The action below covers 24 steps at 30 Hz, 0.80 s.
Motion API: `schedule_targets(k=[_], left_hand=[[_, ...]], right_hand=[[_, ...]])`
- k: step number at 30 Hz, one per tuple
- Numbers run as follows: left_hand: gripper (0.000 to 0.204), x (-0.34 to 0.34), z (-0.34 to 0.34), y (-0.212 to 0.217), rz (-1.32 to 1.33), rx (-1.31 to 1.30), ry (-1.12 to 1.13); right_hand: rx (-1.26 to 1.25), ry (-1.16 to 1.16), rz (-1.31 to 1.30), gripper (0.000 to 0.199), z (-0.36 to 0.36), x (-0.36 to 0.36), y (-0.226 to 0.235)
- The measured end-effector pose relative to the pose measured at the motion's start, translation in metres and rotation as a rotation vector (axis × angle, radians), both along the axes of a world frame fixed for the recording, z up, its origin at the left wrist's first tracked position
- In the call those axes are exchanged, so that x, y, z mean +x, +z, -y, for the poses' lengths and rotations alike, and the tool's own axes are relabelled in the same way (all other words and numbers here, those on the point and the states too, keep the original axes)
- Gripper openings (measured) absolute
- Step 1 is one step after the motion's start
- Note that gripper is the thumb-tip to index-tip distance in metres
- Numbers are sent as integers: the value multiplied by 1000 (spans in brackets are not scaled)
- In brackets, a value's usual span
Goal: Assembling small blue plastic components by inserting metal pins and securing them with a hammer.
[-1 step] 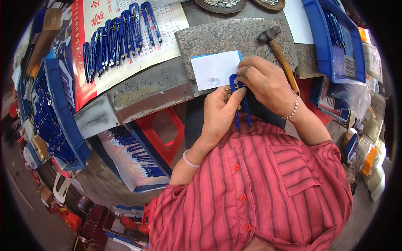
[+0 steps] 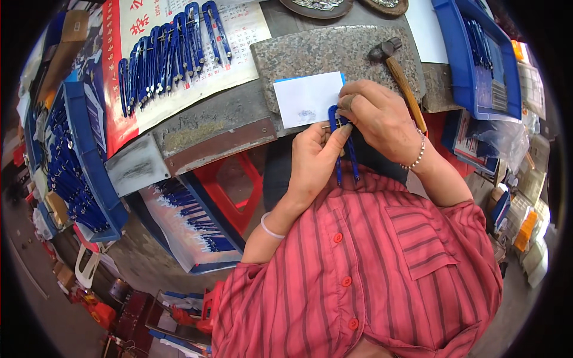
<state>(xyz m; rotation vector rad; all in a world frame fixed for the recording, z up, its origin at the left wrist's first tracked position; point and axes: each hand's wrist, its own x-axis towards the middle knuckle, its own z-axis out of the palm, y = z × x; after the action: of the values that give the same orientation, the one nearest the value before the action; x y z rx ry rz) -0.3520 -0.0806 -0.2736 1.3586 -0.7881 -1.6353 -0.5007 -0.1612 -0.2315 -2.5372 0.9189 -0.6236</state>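
Over the near edge of the bench, my left hand [image 2: 315, 150] is closed on a blue two-legged metal tool [image 2: 353, 160] with a rounded top. Its legs hang down toward my shirt. My right hand [image 2: 382, 122] pinches at the upper part of the same tool, thumb and fingers together; any small part between those fingertips is too hidden to make out. Just behind my hands, a white paper pad [image 2: 304, 98] with a blue edge lies on a speckled stone slab [image 2: 322, 51]. A wooden-handled hammer [image 2: 403, 83] rests on the slab beside my right hand.
Many similar blue tools [image 2: 173, 51] lie in a row on a printed calendar sheet [image 2: 242, 36] at the left. Blue bins [image 2: 101, 161] [image 2: 456, 59] flank the bench. Dishes [image 2: 319, 11] of small metal pieces stand at the back. Under the bench is a red stool [image 2: 253, 185].
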Motion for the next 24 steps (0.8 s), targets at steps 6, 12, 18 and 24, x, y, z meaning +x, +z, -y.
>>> schedule_targets(k=[6, 12, 18, 24], left_hand=[[26, 2, 1, 1, 8, 4, -21], [20, 4, 1, 4, -4, 39, -63], [20, 4, 1, 6, -21, 52, -53], [20, 4, 1, 6, -22, 45, -54]], right_hand=[[8, 45, -41, 16, 2, 3, -1], [20, 55, -65, 15, 4, 5, 2], [104, 38, -3, 16, 6, 3, 2], [239, 15, 48, 14, 7, 0, 2]])
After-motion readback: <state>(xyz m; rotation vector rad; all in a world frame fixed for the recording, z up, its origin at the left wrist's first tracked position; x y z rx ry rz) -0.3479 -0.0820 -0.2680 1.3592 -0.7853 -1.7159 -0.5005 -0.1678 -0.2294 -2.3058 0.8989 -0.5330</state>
